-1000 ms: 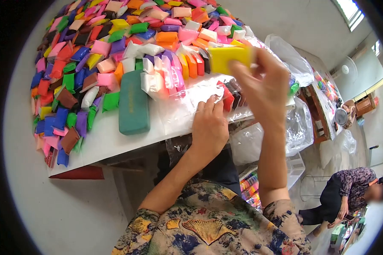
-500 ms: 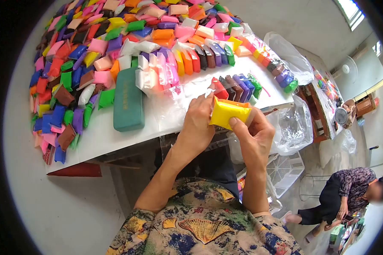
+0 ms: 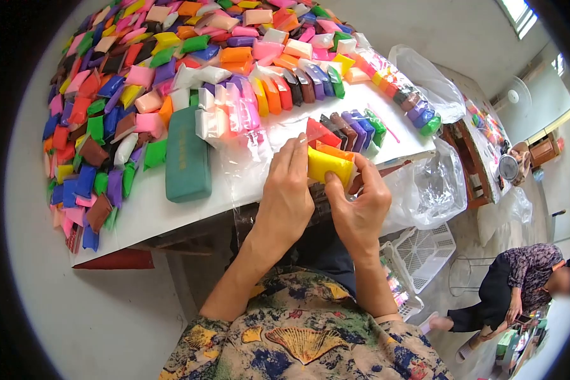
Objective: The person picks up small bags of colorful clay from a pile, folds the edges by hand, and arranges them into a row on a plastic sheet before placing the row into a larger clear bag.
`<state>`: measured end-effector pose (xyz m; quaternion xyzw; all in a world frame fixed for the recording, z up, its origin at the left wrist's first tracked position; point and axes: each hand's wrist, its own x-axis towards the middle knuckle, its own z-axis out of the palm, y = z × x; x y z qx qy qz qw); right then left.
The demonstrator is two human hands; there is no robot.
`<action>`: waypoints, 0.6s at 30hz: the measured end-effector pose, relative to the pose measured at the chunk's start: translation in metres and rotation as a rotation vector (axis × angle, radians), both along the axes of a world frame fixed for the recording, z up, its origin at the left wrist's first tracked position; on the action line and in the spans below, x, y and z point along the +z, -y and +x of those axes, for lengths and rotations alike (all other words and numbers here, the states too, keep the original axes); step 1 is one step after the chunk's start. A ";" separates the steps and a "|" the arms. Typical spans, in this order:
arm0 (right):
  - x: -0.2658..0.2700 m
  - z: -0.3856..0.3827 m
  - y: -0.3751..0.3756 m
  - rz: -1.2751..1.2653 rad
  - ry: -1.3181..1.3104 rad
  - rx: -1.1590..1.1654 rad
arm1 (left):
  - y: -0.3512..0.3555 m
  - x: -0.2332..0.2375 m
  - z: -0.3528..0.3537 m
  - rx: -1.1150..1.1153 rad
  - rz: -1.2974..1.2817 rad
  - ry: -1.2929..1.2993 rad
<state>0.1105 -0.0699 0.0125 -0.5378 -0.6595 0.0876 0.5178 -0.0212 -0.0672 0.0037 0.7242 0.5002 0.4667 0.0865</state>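
Note:
A yellow packet [image 3: 326, 166] is pinched in my right hand [image 3: 360, 206], its thumb pressing the near face and bending it. An orange packet [image 3: 335, 152] sits right behind it, against the same fingers. My left hand [image 3: 288, 196] is at the left end of the yellow packet, fingers straight and together on clear plastic film [image 3: 253, 161]; its thumb is hidden. Beyond the hands, a red packet [image 3: 323, 134] leads a short row of black, brown, purple, blue and green packets. Another row with white, pink, yellow and darker packets [image 3: 272, 95] stands behind.
A green case [image 3: 189, 155] lies on the white table [image 3: 139, 215] at left. A large heap of coloured packets [image 3: 126, 82] covers the back and left. Clear bags [image 3: 437, 190] hang at the right edge, above white baskets [image 3: 427, 253]. Another person [image 3: 519, 285] sits at lower right.
The yellow packet has tipped more upright and bent, and more of the orange one shows behind it. My right hand has moved slightly left and down; my left fingers have straightened.

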 end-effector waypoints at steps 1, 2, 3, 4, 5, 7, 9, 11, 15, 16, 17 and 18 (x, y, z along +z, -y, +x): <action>-0.001 -0.001 0.000 0.024 0.037 -0.023 | 0.002 -0.002 0.000 0.033 0.018 -0.024; -0.002 -0.002 0.001 0.026 0.038 -0.026 | 0.005 -0.004 0.001 0.065 0.035 -0.049; -0.002 -0.004 0.001 0.029 0.038 -0.030 | 0.007 -0.005 0.001 0.096 0.052 -0.075; -0.003 -0.006 0.002 0.032 0.038 -0.033 | 0.009 -0.005 0.002 0.120 0.050 -0.072; -0.004 -0.008 0.002 0.052 0.038 -0.041 | 0.012 -0.005 0.004 0.144 0.049 -0.069; -0.005 -0.011 0.002 0.092 0.036 -0.056 | 0.014 -0.005 0.007 0.176 0.052 -0.032; -0.005 -0.013 0.003 0.047 0.024 -0.028 | 0.014 -0.009 0.009 0.195 0.060 0.039; -0.007 -0.015 0.002 0.043 0.015 -0.009 | 0.013 -0.014 0.009 0.153 0.009 0.140; -0.016 -0.018 -0.006 0.068 -0.017 0.024 | 0.011 -0.011 0.008 0.076 -0.145 0.370; -0.017 -0.019 -0.007 0.063 -0.031 0.036 | 0.010 -0.011 0.008 0.086 -0.120 0.365; -0.018 -0.020 -0.007 0.072 -0.031 0.038 | 0.009 -0.012 0.007 0.095 -0.096 0.358; -0.019 -0.021 -0.008 0.081 -0.031 0.040 | 0.009 -0.013 0.007 0.104 -0.072 0.352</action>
